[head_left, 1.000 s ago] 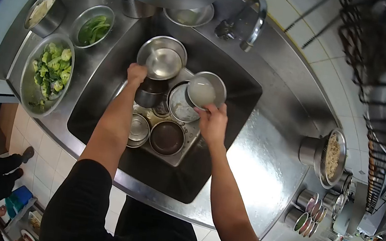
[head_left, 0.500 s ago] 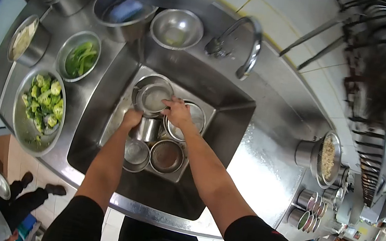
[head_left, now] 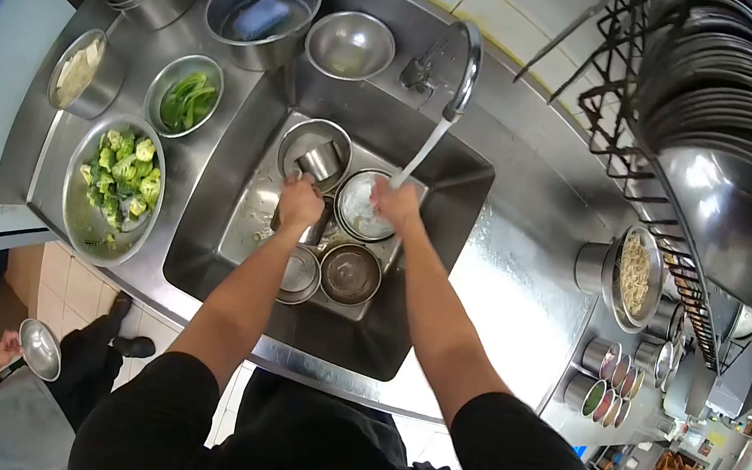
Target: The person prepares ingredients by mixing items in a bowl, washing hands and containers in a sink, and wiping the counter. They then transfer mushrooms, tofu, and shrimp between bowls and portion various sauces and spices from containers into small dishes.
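Note:
Water runs from the curved tap onto my right hand, whose fingers are at the rim of a round metal bowl in the sink; whether they grip it is hard to tell. My left hand is closed on a small metal cup, tilted inside a round pot. Below my left hand, another metal container is partly hidden. Nearer me in the sink are a brown-bottomed bowl and a shallow bowl.
Broccoli fills an oval bowl on the left counter, beside a bowl of green vegetables. A rack of metal bowls hangs at the right. At the lower left, a person holds a metal bowl.
Water now flows from the tap. My right hand has moved right, to the bowl under the stream. The small cup is now tilted in the upper pot. The view has shifted slightly.

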